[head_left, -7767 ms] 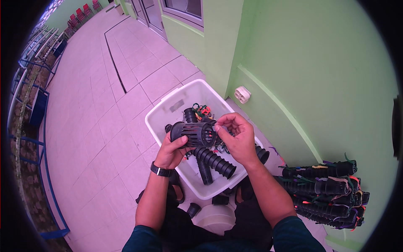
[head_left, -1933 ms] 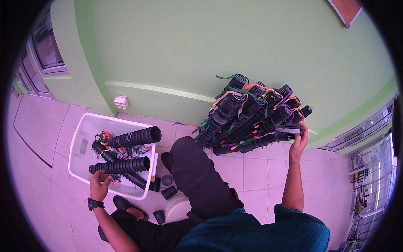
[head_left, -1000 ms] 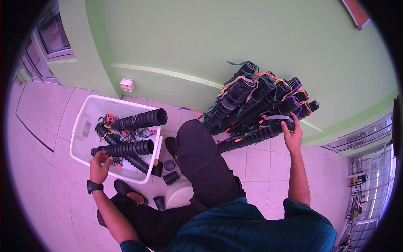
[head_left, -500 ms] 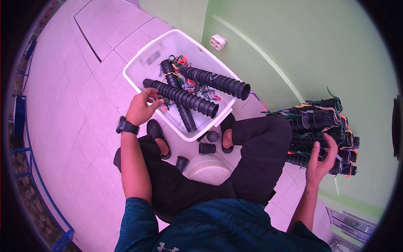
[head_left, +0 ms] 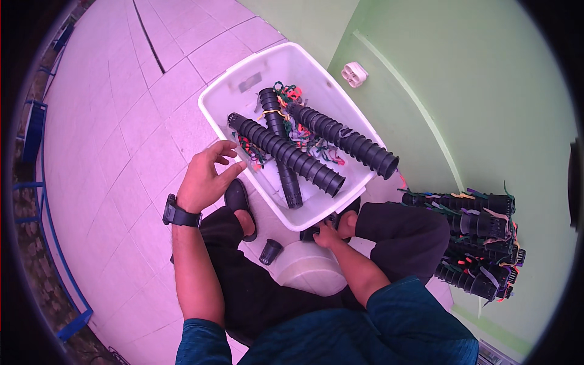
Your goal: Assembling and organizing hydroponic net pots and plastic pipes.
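My left hand [head_left: 210,175] hovers beside the left rim of a white plastic tub [head_left: 212,115], fingers apart and holding nothing. Between my feet, just below the tub's near edge, my right hand [head_left: 327,235] has its fingers closed round a small black net pot [head_left: 309,233], partly hidden by the hand. Another black pot [head_left: 271,251] lies on its side to the left. Inside the tub, a long stack of nested black pots [head_left: 286,154] crosses over a second stack [head_left: 289,185]. A third stack [head_left: 347,137] leans on the right rim.
Colourful fabric strips [head_left: 328,150] lie in the tub under the stacks. More black pot stacks with strips [head_left: 480,225] are piled at the right, by the green wall [head_left: 474,91]. A round whitish object [head_left: 309,267] sits between my legs. A white wall fitting [head_left: 354,73] is beyond the tub.
My right hand has moved from the pile at the right down to the pots on the floor. My left hand stays open by the tub. The whole view has shifted.
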The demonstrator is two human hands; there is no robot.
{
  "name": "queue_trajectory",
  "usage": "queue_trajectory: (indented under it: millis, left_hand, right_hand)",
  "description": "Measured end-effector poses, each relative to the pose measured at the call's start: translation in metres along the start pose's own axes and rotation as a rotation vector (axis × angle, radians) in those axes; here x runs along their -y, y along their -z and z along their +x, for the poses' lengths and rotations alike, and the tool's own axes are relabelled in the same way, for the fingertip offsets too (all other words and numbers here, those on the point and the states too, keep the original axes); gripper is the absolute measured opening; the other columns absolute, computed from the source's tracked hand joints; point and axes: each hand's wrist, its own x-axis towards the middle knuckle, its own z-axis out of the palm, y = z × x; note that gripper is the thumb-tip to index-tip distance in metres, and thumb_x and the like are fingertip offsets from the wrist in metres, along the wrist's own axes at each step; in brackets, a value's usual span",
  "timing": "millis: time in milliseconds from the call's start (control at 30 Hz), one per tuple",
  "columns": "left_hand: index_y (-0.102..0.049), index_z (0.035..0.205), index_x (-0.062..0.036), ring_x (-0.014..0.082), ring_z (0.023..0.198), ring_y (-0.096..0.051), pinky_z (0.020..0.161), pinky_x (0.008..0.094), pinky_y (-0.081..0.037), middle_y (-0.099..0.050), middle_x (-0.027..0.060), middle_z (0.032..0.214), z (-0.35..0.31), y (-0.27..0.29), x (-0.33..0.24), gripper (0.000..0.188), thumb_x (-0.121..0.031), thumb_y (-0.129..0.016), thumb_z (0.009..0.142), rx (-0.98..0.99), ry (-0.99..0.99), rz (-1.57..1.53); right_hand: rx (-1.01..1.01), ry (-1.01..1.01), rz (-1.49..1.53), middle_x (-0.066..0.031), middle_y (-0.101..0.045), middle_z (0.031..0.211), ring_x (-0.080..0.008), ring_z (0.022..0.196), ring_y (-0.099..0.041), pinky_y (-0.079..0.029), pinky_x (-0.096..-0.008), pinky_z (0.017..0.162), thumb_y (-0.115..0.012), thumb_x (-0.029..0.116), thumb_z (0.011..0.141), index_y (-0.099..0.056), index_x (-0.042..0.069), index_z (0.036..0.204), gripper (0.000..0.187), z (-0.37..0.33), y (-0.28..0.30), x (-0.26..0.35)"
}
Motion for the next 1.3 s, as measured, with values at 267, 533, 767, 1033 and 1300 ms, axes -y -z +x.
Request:
queue_trajectory:
  millis: [267,533,767,1033,1300]
  left_hand:
    - [-0.061,0.116,0.0004,0.0191,0.089,-0.067,0.073,0.0320,-0.051,-0.069,0.0120,0.097,0.010,0.003,0.004,0.036,-0.020,-0.072,0.088,-0.009,0.004,0.029]
    - [-0.070,0.086,0.0023,0.0108,0.063,-0.055,0.061,0.0302,-0.047,-0.061,0.0043,0.067,0.000,-0.022,-0.026,0.041,-0.038,-0.067,0.092,0.431,0.064,-0.146]
    - [-0.070,0.101,-0.0015,0.0101,0.084,-0.058,0.076,0.0269,-0.048,-0.063,0.0010,0.092,0.018,-0.018,-0.031,0.030,-0.028,-0.075,0.087,-0.167,-0.133,-0.672]
    - [-0.063,0.111,0.0009,0.0085,0.095,-0.060,0.088,0.0248,-0.045,-0.069,0.0053,0.101,0.030,0.033,0.001,0.025,-0.018,-0.066,0.095,-0.579,-0.053,-0.974]
    - [-0.066,0.110,-0.0079,0.0136,0.096,-0.063,0.097,0.0407,-0.041,-0.071,0.0031,0.100,0.020,0.043,0.011,0.023,-0.026,-0.063,0.096,-0.677,0.180,-1.253]
  right_hand:
    - [-0.137,-0.059,-0.033,-0.0200,-0.054,0.136,-0.0371,0.118,-0.058,-0.048,-0.0453,0.099,-0.062,0.033,0.086,-0.065,0.015,0.123,0.042,-0.025,0.040,0.006]
    - [-0.031,0.447,0.540,-0.0054,-0.064,0.086,-0.0150,0.069,-0.058,-0.047,-0.0291,0.068,-0.066,0.009,0.087,-0.072,0.005,0.108,0.022,-0.194,0.251,0.080]
    - [-0.145,0.981,0.765,-0.0044,-0.055,0.107,-0.0111,0.089,-0.056,-0.045,-0.0258,0.084,-0.064,0.007,0.090,-0.064,0.001,0.119,0.030,-0.145,0.287,0.207]
    - [-0.249,0.775,1.128,-0.0087,-0.067,0.111,-0.0132,0.077,-0.065,-0.052,-0.0269,0.073,-0.060,0.014,0.094,-0.066,0.003,0.101,0.014,0.035,0.303,0.237]
    - [-0.465,0.350,-0.159,-0.0146,-0.072,0.094,-0.0339,0.091,-0.069,-0.054,-0.0450,0.083,-0.061,0.016,0.088,-0.071,0.011,0.099,0.015,0.216,0.207,0.206]
